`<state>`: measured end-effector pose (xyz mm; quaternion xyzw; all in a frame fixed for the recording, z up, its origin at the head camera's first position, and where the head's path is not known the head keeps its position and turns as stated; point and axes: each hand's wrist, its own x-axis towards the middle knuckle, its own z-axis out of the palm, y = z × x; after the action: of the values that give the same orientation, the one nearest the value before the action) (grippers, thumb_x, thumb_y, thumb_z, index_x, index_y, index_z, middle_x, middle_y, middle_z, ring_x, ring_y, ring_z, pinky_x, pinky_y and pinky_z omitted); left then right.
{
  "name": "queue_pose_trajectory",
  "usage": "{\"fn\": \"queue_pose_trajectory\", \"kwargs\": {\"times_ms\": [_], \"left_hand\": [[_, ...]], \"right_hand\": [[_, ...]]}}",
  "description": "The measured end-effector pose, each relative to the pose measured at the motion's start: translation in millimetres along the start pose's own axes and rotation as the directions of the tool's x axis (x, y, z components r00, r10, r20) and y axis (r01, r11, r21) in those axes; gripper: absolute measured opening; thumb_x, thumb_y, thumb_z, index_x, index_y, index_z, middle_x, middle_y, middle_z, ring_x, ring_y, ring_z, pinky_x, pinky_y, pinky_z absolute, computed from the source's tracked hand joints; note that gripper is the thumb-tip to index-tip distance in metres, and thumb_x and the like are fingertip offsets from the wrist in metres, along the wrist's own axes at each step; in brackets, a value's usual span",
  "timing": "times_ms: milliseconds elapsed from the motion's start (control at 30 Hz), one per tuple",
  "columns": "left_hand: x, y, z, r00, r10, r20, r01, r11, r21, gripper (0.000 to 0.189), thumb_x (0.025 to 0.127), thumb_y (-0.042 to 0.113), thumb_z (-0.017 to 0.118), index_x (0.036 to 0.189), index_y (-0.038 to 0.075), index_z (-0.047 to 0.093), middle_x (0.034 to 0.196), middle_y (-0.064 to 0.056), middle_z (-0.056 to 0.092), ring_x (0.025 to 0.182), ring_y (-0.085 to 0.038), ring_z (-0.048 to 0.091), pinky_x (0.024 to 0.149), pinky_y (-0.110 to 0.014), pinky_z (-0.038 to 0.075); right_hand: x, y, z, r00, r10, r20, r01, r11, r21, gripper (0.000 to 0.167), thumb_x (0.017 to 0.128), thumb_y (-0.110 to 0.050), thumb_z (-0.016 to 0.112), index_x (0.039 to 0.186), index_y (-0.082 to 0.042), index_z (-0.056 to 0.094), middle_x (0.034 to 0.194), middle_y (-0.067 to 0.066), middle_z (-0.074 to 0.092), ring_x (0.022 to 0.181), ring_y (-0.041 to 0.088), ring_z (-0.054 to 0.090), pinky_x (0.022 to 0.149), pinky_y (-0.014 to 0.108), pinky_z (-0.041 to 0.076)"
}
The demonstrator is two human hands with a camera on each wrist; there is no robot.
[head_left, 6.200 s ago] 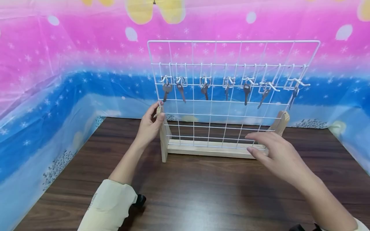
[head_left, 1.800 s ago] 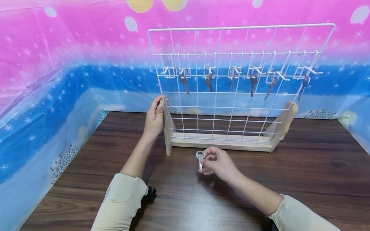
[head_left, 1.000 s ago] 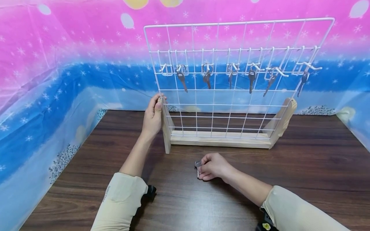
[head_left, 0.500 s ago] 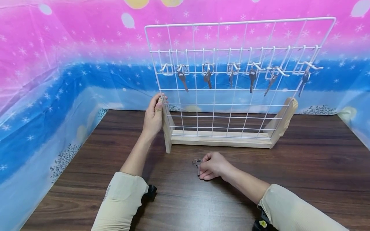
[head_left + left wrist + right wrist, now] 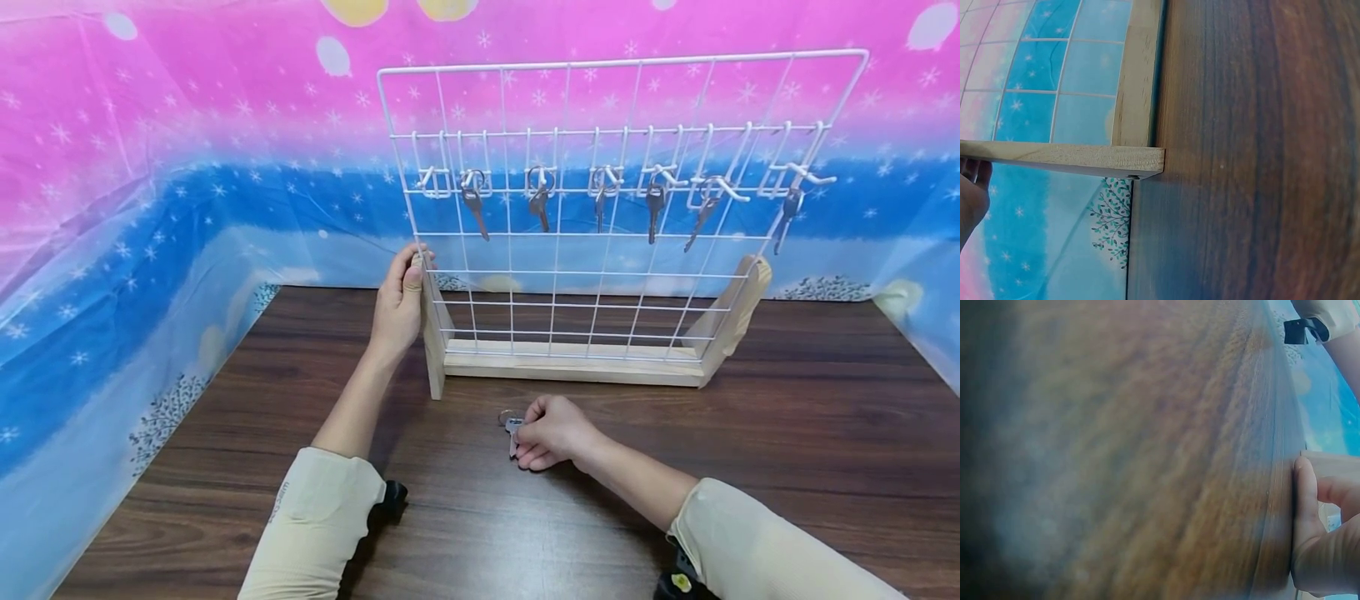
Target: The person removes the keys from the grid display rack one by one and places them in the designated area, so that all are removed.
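My left hand [image 5: 397,304] grips the top of the left wooden side post [image 5: 431,342] of a white wire grid rack [image 5: 555,271]. In the left wrist view, fingertips of the left hand [image 5: 974,197] show at the far end of that post. Low over the table, in front of the rack's wooden base, my right hand [image 5: 555,435] pinches a silver key [image 5: 513,428] with a ring at its head. The right wrist view shows the right hand [image 5: 1329,534] beside the tabletop; its key is hidden there.
Several keys hang from white hooks along the grid, one being a dark key [image 5: 656,204]. The leftmost hook [image 5: 432,179] holds none. Beneath is a dark wood table [image 5: 465,533], with a pink and blue patterned cloth [image 5: 225,200] behind it.
The leftmost key has come off its hook and is now in my right hand, lowered to just above the table. Lately it has only turned slightly; my left hand stays on the post.
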<state>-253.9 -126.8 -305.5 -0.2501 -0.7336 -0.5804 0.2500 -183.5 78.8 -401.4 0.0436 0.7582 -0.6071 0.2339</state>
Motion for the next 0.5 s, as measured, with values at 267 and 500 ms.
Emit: {"fn": "queue_pose_trajectory", "kwargs": {"times_ms": [267,500], "left_hand": [[1.3,0.0,0.9,1.0,-0.028,0.006,0.028,1.0,-0.005,0.031,0.099,-0.002,0.03,0.125,-0.014,0.042,0.114,-0.03,0.051,0.104,-0.042,0.049,0.086,-0.037,0.039],[0.1,0.3,0.5,0.999,-0.035,-0.003,0.035,0.999,-0.01,0.031,0.099,-0.001,0.03,0.125,-0.013,0.042,0.115,-0.03,0.051,0.105,-0.043,0.049,0.089,-0.045,0.039]], "right_hand": [[-1.2,-0.6,-1.9,1.0,-0.005,0.003,0.005,1.0,0.001,0.019,0.077,0.01,0.057,0.086,0.001,0.044,0.061,0.015,0.061,0.047,0.016,0.06,0.044,0.025,0.049],[-5.5,-3.6,-6.5,0.998,-0.047,0.044,0.047,0.999,-0.001,0.016,0.08,0.006,0.059,0.091,0.001,0.047,0.062,0.015,0.061,0.047,0.015,0.059,0.044,0.025,0.049]]}}
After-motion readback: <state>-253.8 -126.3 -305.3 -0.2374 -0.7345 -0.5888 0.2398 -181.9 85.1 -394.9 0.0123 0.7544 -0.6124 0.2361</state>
